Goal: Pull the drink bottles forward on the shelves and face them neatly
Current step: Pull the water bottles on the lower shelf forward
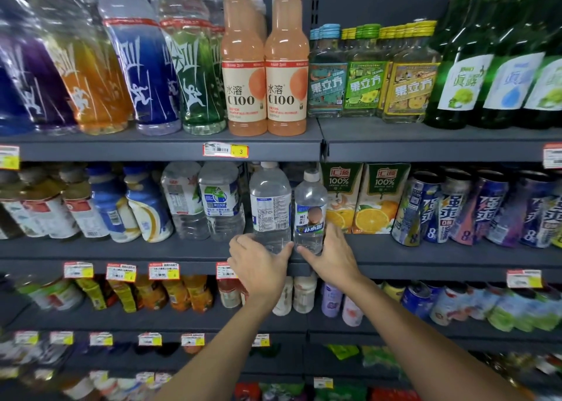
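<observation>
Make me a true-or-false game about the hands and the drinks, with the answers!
1. The left hand grips the bigger clear bottle near its bottom. True.
2. The right hand holds an orange juice carton. False: it holds the smaller clear bottle; the orange juice cartons stand just beside it.
3. Two peach-coloured C100 bottles stand on the shelf above the hands. True.
4. The bigger clear bottle shows its picture side. False: its barcode and small print face out.
5. The green glass bottles are at the far left of the top shelf. False: they are at the far right.
</observation>
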A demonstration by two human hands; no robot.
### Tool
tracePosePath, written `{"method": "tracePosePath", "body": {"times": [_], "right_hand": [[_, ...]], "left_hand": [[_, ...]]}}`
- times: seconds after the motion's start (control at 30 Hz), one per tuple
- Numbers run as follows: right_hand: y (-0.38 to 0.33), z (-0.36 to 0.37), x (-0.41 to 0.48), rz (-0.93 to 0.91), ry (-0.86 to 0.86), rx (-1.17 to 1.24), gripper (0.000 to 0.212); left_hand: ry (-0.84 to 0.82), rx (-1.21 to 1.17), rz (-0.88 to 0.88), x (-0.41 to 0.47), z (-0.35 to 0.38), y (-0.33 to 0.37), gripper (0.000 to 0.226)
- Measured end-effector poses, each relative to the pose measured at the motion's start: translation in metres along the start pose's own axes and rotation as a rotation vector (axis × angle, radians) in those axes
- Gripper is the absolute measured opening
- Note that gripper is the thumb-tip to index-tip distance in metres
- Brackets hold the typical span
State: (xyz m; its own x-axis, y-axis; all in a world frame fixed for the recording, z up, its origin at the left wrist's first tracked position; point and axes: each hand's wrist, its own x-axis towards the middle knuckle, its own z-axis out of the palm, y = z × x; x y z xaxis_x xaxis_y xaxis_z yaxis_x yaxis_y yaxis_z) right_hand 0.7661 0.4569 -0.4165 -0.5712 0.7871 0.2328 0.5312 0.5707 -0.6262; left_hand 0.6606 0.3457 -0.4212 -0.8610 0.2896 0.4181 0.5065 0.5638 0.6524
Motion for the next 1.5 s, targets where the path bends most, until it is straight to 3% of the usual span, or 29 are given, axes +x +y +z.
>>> {"method": "tracePosePath", "body": {"times": [0.13,0.27,0.43,0.57,0.7,0.77,1.0,1.1,1.3,1.5], "right_hand": [[0.001,0.000,0.003,0.010,-0.014,0.013,0.081],[0.004,0.003,0.003,-0.034,-0.039,-0.001,0.081],[0.009,0.000,0.004,-0.052,-0.108,-0.028,0.087],[0.011,-0.003,0.008,-0.050,-0.126,-0.032,0.087],[0.010,-0.002,0.009,-0.038,-0.103,-0.034,0.080],[0.009,0.000,0.008,-0.019,-0.067,-0.014,0.079],[0.008,0.001,0.010,-0.038,-0.083,-0.031,0.079],[0.011,0.001,0.013,-0.036,-0.103,-0.035,0.078],[0.013,0.000,0.014,-0.051,-0.131,-0.010,0.079],[0.013,-0.008,0.019,-0.074,-0.189,-0.033,0.075]], "left_hand": [[-0.090,-0.144,-0.078,0.001,0.002,-0.005,0.085],[-0.435,-0.501,0.066,0.033,-0.018,-0.036,0.092],[-0.688,-0.400,0.178,0.068,-0.028,-0.045,0.089],[-0.589,-0.379,0.251,0.064,-0.020,-0.044,0.064],[-0.253,-0.087,0.219,0.043,-0.005,-0.035,0.088],[-0.187,-0.024,0.212,0.037,-0.003,-0.030,0.089],[-0.526,-0.184,0.190,0.061,-0.015,-0.057,0.080],[-0.502,-0.183,0.201,0.063,-0.014,-0.057,0.071],[-0.378,-0.162,0.196,0.043,-0.009,-0.050,0.075],[-0.403,-0.122,0.223,0.050,-0.012,-0.052,0.074]]}}
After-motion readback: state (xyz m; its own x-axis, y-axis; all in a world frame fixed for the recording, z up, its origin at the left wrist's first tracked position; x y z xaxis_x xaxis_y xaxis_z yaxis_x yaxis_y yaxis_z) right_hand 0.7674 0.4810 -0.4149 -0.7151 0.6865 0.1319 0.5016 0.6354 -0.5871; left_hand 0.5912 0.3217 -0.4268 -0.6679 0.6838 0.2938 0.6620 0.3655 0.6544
